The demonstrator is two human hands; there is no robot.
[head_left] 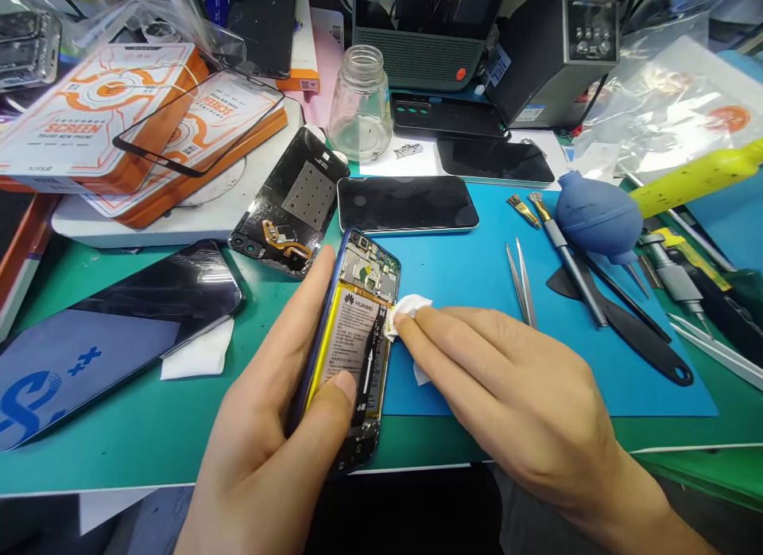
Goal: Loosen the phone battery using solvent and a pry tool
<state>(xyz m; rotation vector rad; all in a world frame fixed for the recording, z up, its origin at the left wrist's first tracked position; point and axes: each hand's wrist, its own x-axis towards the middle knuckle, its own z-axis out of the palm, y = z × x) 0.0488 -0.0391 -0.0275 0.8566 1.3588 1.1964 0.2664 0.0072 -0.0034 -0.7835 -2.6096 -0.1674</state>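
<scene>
My left hand (286,396) is closed around an opened smartphone (351,300), its thumb lying across the battery. The phone's back is off, so the battery and circuit board show, and it is tilted with its upper end away from me. Between the fingertips of my right hand (506,372) is a folded white tissue (408,307), pressed against the phone's right edge. Just behind the phone lies a detached black back panel (298,197) with an orange flex cable on it. A dark-screened phone (408,203) rests beyond on the blue mat.
Tweezers (522,281), a brush (566,257), a black pry tool (632,332) and a blue air blower (599,215) lie to the right. A glass jar (361,110) stands behind. Orange-and-white screen boxes (95,118) and a large blue-black phone (119,340) occupy the left.
</scene>
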